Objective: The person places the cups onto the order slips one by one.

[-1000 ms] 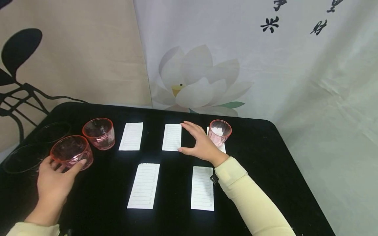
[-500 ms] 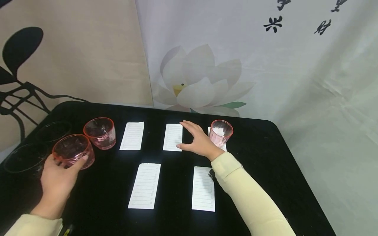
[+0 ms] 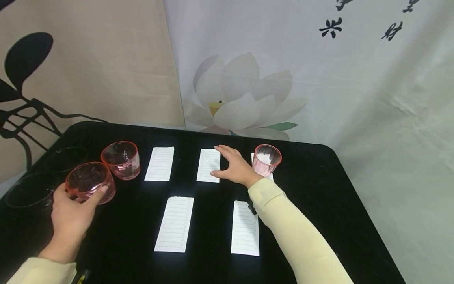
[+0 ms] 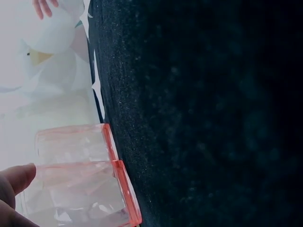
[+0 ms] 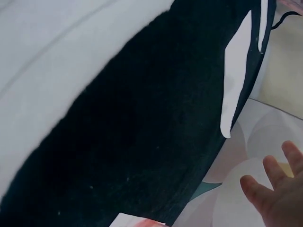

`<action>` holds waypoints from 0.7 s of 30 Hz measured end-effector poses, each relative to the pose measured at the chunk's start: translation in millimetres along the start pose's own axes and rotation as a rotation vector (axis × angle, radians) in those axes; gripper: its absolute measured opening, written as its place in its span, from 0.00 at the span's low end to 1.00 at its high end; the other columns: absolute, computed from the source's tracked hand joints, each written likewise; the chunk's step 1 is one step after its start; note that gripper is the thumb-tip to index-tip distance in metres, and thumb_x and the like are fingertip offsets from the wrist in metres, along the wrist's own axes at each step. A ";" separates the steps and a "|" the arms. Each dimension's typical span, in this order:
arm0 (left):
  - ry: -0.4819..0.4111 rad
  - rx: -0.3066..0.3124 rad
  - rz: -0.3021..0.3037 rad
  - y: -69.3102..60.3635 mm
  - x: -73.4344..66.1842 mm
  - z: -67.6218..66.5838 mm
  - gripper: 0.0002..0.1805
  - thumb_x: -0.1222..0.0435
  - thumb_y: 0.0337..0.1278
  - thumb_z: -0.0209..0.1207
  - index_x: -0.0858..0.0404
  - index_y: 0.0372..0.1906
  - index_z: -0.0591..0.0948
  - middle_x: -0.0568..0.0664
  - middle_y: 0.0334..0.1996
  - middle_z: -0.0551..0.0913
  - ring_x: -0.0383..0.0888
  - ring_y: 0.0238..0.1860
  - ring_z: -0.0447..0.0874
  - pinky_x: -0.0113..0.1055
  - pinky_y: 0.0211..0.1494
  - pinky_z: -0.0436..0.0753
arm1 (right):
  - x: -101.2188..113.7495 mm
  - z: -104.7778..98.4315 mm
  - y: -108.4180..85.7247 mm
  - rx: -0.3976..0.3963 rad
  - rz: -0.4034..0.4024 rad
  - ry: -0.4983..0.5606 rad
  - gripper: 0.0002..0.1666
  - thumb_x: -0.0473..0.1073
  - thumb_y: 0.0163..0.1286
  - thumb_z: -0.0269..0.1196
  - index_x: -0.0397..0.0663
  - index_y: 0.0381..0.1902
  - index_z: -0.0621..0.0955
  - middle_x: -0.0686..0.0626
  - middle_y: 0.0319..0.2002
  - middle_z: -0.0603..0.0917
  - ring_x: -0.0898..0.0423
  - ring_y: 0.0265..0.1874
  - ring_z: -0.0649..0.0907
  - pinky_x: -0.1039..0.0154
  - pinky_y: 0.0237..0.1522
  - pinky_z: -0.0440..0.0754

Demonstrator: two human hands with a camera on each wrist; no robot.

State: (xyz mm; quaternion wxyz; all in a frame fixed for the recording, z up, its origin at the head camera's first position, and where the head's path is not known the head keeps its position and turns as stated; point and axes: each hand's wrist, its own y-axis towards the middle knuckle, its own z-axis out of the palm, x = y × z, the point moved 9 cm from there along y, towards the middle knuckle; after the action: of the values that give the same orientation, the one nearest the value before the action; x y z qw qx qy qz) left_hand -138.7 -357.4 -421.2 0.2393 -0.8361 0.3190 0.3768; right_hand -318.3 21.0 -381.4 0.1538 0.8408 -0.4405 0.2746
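Note:
In the head view my left hand [image 3: 72,215] holds a pink glass [image 3: 90,181] at the table's left side. Its thumb lies on the glass's right side; the fingertips behind it are partly hidden. A second pink glass [image 3: 121,159] stands just behind, and the two overlap in the left wrist view. My right hand [image 3: 235,167] is empty, thumb and fingers spread apart over the back middle paper slip [image 3: 208,165]. Just right of that wrist, a third pink glass [image 3: 266,159] stands on another white slip, largely covering it.
More lined slips lie on the black table [image 3: 209,264]: a back left slip [image 3: 159,163], a front left slip [image 3: 174,224] and a front right slip [image 3: 245,228]. Faint dark-rimmed round objects [image 3: 31,190] stand at far left. A printed curtain [image 3: 248,23] hangs behind.
My right hand has shifted slightly left, further over the back middle slip. The left hand and its glass have hardly moved, and the view has turned a little.

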 end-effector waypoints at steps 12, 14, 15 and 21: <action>0.021 0.006 -0.027 -12.6 -8.3 -3.3 0.54 0.49 0.60 0.60 0.68 0.75 0.37 0.75 0.71 0.45 0.74 0.67 0.55 0.66 0.58 0.71 | -19.1 12.2 14.6 0.060 0.107 -0.091 0.52 0.59 0.56 0.70 0.58 0.75 0.59 0.51 0.75 0.57 0.50 0.73 0.55 0.48 0.71 0.61; 0.022 0.009 -0.031 -14.9 -10.8 -4.1 0.54 0.49 0.61 0.59 0.68 0.75 0.37 0.75 0.71 0.45 0.74 0.67 0.56 0.66 0.58 0.71 | -21.6 14.9 16.6 0.073 0.122 -0.107 0.53 0.59 0.56 0.70 0.58 0.75 0.59 0.51 0.75 0.57 0.50 0.73 0.55 0.48 0.71 0.61; 0.021 0.009 -0.032 -15.0 -10.9 -4.5 0.54 0.49 0.60 0.59 0.68 0.75 0.37 0.75 0.71 0.45 0.74 0.67 0.56 0.66 0.58 0.71 | -22.7 15.9 17.5 0.077 0.128 -0.119 0.53 0.59 0.56 0.69 0.58 0.75 0.59 0.51 0.75 0.57 0.50 0.73 0.55 0.48 0.71 0.61; 0.031 0.017 -0.043 -13.7 -7.1 -5.5 0.56 0.46 0.58 0.60 0.67 0.75 0.37 0.75 0.72 0.45 0.74 0.67 0.57 0.65 0.57 0.73 | -27.2 19.2 18.6 0.103 0.147 -0.144 0.54 0.59 0.56 0.70 0.56 0.75 0.58 0.51 0.75 0.57 0.49 0.74 0.55 0.48 0.72 0.59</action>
State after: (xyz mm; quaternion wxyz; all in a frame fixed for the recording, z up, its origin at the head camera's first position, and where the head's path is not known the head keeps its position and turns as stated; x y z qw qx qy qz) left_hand -129.9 -349.0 -410.2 0.2497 -0.8464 0.3076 0.3559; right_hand -339.9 18.8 -412.7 0.0580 0.8304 -0.4964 0.2462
